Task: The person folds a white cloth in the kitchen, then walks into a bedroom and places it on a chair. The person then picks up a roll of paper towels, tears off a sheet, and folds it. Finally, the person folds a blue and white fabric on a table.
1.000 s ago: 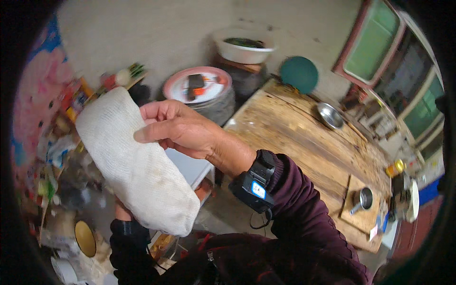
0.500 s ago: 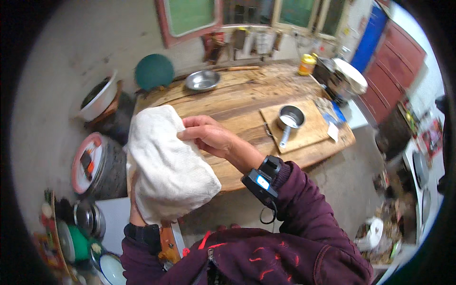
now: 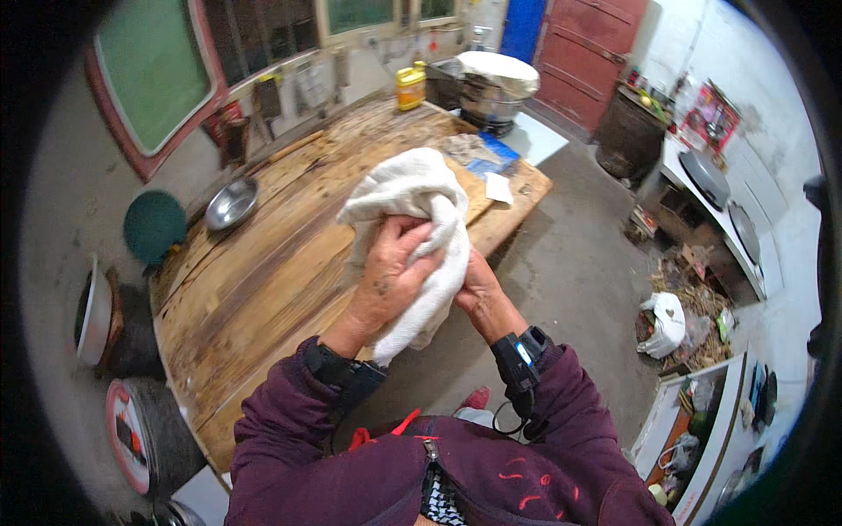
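A white cloth point(image 3: 405, 180) is bunched up in front of me, over the near right side of the wooden table point(image 3: 263, 280). My left hand point(image 3: 390, 276) is closed on its near side, the fingers pressed into the folds. On the other side my right hand point(image 3: 478, 285) grips the cloth from the right, most of its fingers hidden behind the fabric. One end of the cloth hangs down between my wrists. Whether anything is wrapped inside cannot be seen. Behind the cloth, only the right edge of a cutting board point(image 3: 478, 197) shows; the saucepan is hidden.
A metal bowl point(image 3: 232, 203) sits at the table's far left, near a green round disc point(image 3: 154, 226). A yellow jug point(image 3: 410, 86) stands at the back, with a white-covered pot point(image 3: 495, 83) beyond it. White paper point(image 3: 498, 188) lies at the right edge. A stove counter point(image 3: 719, 202) runs along the right.
The view has swung right. The cloth, spread over my left hand before, is now bunched between both hands, and my left hand has come out from under it. The saucepan has gone out of sight.
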Demonstrator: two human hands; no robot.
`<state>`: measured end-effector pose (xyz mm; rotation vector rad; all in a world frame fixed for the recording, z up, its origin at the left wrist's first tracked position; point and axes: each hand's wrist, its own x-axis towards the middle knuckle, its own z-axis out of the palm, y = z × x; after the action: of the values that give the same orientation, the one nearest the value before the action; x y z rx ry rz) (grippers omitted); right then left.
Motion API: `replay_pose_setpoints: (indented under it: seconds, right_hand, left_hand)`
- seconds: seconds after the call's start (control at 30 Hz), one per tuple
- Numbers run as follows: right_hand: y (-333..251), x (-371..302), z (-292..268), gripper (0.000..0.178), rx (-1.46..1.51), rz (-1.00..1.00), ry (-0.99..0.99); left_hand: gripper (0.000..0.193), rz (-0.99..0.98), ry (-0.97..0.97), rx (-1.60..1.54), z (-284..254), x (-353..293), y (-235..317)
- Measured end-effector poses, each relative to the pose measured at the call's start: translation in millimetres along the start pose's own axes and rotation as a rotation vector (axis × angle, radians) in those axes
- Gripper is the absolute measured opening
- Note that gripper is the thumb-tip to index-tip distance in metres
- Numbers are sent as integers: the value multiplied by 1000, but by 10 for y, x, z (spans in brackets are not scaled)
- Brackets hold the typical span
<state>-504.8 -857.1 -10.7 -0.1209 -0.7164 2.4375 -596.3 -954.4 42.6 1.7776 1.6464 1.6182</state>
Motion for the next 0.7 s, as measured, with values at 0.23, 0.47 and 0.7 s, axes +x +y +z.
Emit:
replay_pose_setpoints:
  seconds: [0.23, 0.47, 0.7]
  right_hand:
    - [-1368, -355, -872, 37, 27, -198, 268]
    - [-2354, -648, -1515, 46, 19, -361, 282]
    - [-3087, -634, -2227, 35, -124, -447, 552]
  left_hand:
    - [42, 271, -248, 373, 1522, 913, -30]
    - [54, 365, -434, 280, 2641, 1544, -27]
    - [51, 258, -375, -145, 3250, 2465, -86]
